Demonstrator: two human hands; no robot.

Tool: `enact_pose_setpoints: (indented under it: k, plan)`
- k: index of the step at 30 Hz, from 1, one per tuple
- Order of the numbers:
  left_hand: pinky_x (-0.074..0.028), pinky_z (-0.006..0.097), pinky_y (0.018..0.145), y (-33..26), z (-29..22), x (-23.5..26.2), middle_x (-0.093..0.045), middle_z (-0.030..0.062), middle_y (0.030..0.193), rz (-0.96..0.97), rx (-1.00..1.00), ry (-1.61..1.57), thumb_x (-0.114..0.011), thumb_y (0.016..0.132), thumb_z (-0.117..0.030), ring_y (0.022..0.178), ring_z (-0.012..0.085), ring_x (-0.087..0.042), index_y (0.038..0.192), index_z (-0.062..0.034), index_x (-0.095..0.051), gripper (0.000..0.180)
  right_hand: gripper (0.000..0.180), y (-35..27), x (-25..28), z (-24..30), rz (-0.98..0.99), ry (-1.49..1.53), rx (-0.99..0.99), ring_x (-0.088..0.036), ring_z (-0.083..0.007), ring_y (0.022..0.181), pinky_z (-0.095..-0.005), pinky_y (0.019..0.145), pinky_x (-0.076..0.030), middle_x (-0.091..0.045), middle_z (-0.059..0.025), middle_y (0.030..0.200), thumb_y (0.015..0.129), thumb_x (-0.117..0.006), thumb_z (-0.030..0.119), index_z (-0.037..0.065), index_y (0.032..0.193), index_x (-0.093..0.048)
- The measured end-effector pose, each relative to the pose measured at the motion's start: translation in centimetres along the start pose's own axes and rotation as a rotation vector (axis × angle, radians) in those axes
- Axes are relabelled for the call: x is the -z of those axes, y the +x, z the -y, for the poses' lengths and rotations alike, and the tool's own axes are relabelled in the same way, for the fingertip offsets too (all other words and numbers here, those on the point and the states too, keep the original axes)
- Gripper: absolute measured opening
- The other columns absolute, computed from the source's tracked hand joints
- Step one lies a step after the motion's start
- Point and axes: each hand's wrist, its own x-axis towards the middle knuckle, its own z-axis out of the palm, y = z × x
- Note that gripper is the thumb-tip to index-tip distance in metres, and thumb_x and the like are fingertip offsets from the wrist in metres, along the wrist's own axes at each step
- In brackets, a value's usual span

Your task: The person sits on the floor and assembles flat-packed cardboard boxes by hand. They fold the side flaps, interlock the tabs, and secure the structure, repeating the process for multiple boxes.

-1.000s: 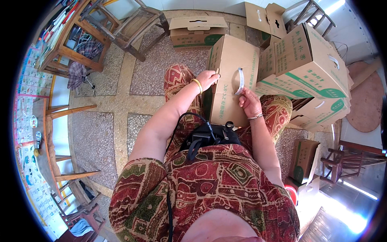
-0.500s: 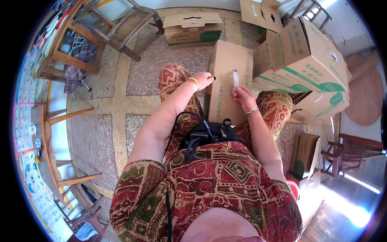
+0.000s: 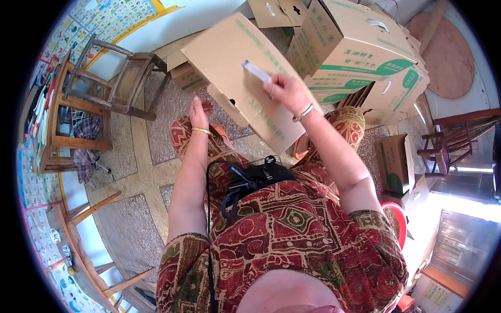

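Note:
A brown cardboard box (image 3: 224, 52) with green print hangs tilted in front of me, lifted off the floor. My right hand (image 3: 289, 95) is closed around the white strap handle (image 3: 255, 72) on its face. My left hand (image 3: 200, 113) is apart from the box, just left of its flap with the small dark hole; its fingers are stretched out and hold nothing. Behind the raised box, another carton (image 3: 187, 77) on the floor is partly hidden.
Stacked cartons (image 3: 355, 52) stand close on the right, with flattened cardboard (image 3: 271, 13) behind. A wooden chair (image 3: 122, 78) and a cabinet (image 3: 78, 141) are on the left. An open carton (image 3: 394, 161) and a red basin (image 3: 399, 224) lie right of me.
The box has risen from between my knees and tilted, carried by its strap in my right hand. My left hand has let go of its edge. The view has shifted.

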Motion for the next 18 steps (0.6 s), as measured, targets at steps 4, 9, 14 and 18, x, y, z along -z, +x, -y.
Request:
enact_pose_setpoints:
  k: [4,9,14,18]
  plan:
    - [-0.046,0.026,0.052,0.8,0.7,1.7,-0.058,0.0058,0.072,0.051,0.051,-0.017,-0.041,0.093,-0.039,0.059,0.0141,-0.054,0.085,-0.0052,-0.054,0.037,0.023,2.2,4.3,6.7,-0.125,-0.224,0.235,-0.05,-0.0055,0.059,-0.0219,0.055,-0.043,-0.056,0.0014,0.065,0.079,-0.067,0.024,0.003,0.08,-0.06]
    - [-0.045,0.025,0.05,1.4,0.9,1.4,-0.058,0.0052,0.072,0.086,0.081,0.013,-0.045,0.092,-0.035,0.058,0.0133,-0.054,0.085,-0.0057,-0.055,0.032,0.019,5.0,11.4,12.8,-0.114,-0.215,0.334,-0.048,-0.0059,0.064,-0.0219,0.058,-0.043,-0.059,0.0021,0.076,0.083,-0.062,0.02,0.004,0.093,-0.061]
    - [-0.044,0.023,0.048,2.6,1.7,1.0,-0.059,0.0039,0.072,0.133,0.138,0.065,-0.046,0.091,-0.036,0.058,0.0116,-0.054,0.086,-0.0061,-0.056,0.032,0.021,0.5,16.4,23.3,-0.102,-0.163,0.411,-0.043,-0.0091,0.052,-0.0223,0.05,-0.04,-0.051,-0.0007,0.062,0.08,-0.063,0.023,0.002,0.08,-0.059]
    - [-0.044,0.022,0.049,2.5,2.0,0.4,-0.059,0.003,0.071,0.14,0.131,0.054,-0.045,0.092,-0.037,0.058,0.0102,-0.053,0.085,-0.0073,-0.056,0.033,0.02,-3.0,20.3,25.6,-0.047,-0.052,0.577,-0.042,-0.0053,0.053,-0.0177,0.048,-0.036,-0.051,-0.0001,0.066,0.081,-0.061,0.021,0.002,0.08,-0.057]
